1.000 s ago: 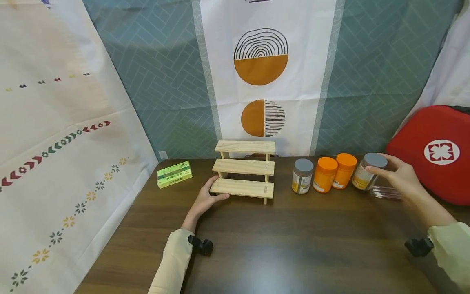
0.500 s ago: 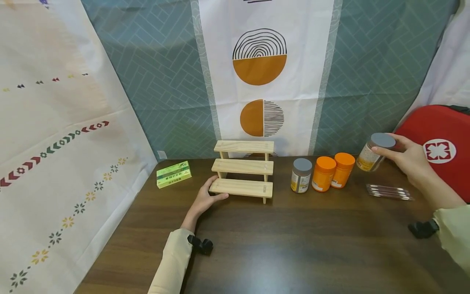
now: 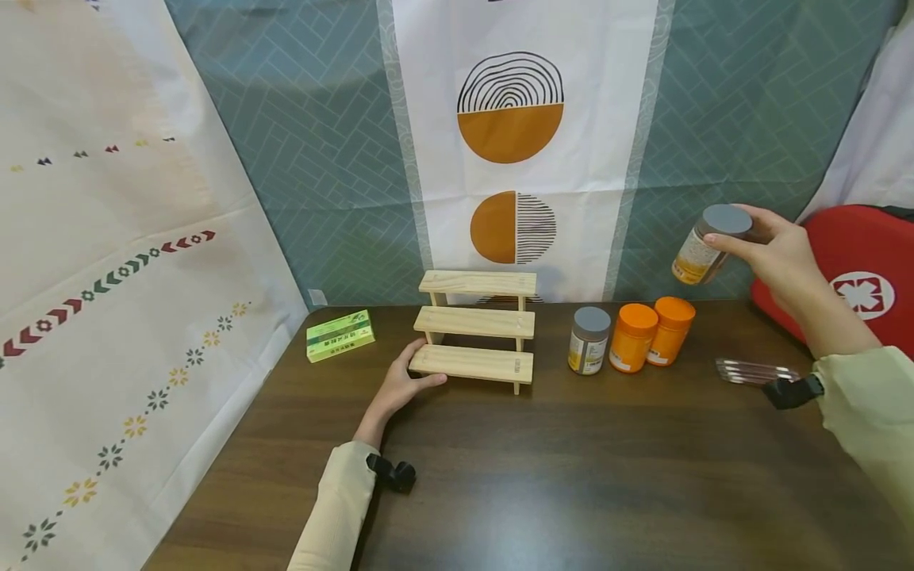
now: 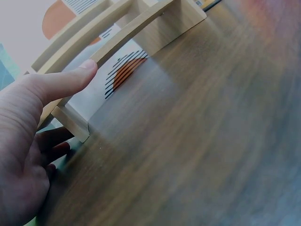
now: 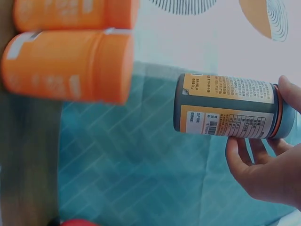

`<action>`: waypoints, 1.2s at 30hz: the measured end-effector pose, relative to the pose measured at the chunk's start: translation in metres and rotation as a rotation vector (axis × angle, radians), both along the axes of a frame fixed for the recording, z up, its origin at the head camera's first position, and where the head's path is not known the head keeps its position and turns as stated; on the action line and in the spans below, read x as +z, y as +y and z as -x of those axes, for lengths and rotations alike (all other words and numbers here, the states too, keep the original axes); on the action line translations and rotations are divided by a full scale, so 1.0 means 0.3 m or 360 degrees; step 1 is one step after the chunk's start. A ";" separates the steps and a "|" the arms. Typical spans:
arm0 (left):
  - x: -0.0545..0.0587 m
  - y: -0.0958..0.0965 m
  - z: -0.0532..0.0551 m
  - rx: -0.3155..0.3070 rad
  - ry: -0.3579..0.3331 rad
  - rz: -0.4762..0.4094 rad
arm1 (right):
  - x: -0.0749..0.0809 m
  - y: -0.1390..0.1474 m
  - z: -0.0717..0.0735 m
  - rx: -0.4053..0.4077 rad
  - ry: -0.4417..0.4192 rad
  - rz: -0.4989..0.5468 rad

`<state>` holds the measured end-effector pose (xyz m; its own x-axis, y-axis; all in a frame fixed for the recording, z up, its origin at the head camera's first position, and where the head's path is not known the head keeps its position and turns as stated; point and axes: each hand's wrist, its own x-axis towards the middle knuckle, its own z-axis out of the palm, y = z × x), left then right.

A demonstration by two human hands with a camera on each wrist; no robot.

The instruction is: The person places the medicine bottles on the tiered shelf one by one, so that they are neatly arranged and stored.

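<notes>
My right hand [image 3: 781, 258] grips a grey-lidded supplement bottle [image 3: 696, 255] near its lid, thumb on one side and fingers on the other. The bottle is tilted and hangs in the air above two orange bottles [image 3: 631, 341]; its printed label faces the camera in the right wrist view. My left hand [image 3: 400, 387] holds the left end of the lowest step of a three-step wooden stand [image 3: 474, 323]. In the left wrist view its thumb [image 4: 70, 84] lies against the step's front edge, with the other fingers behind the stand's leg.
Another grey-lidded bottle [image 3: 589, 342] stands left of the orange ones. A green box [image 3: 339, 336] lies left of the stand. A clear packet of cotton swabs [image 3: 755, 372] lies at the right, before a red case [image 3: 874, 274]. Patterned cloth [image 3: 343, 174] hangs behind the table.
My right hand has lifted the grey-lidded bottle from the table, first right and up, then back left and higher. The swab packet is uncovered. My left hand and the stand have stayed put.
</notes>
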<state>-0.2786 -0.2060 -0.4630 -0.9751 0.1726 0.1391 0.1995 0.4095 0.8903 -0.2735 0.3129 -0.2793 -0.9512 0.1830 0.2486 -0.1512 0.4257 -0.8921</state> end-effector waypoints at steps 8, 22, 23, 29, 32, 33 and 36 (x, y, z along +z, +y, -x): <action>0.021 0.001 -0.007 0.0005 -0.0104 -0.0016 | 0.053 -0.142 0.067 0.0117 -0.0084 -0.0059; 0.007 0.003 -0.005 0.0012 -0.0095 -0.0034 | 0.099 -0.491 0.191 0.0366 -0.0069 -0.0018; 0.006 0.003 -0.004 0.0015 -0.0092 -0.0037 | 0.099 -0.516 0.200 0.0390 -0.0064 -0.0009; 0.007 0.009 -0.005 0.0033 -0.0086 -0.0015 | 0.093 -0.657 0.241 0.0542 -0.0042 0.0078; 0.003 0.006 -0.003 0.0034 -0.0090 -0.0007 | 0.087 -0.731 0.261 0.0588 -0.0057 0.0095; 0.002 0.005 -0.002 0.0033 -0.0091 -0.0006 | 0.085 -0.756 0.266 0.0597 -0.0065 0.0082; 0.001 0.001 0.001 0.0047 -0.0089 -0.0017 | 0.081 -0.832 0.282 0.0626 -0.0087 0.0027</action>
<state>-0.2790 -0.2058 -0.4627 -0.9860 0.1427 0.0859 0.1373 0.4046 0.9041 -0.3580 0.0632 -0.2549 -0.9612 -0.1945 0.1956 -0.2519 0.3298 -0.9098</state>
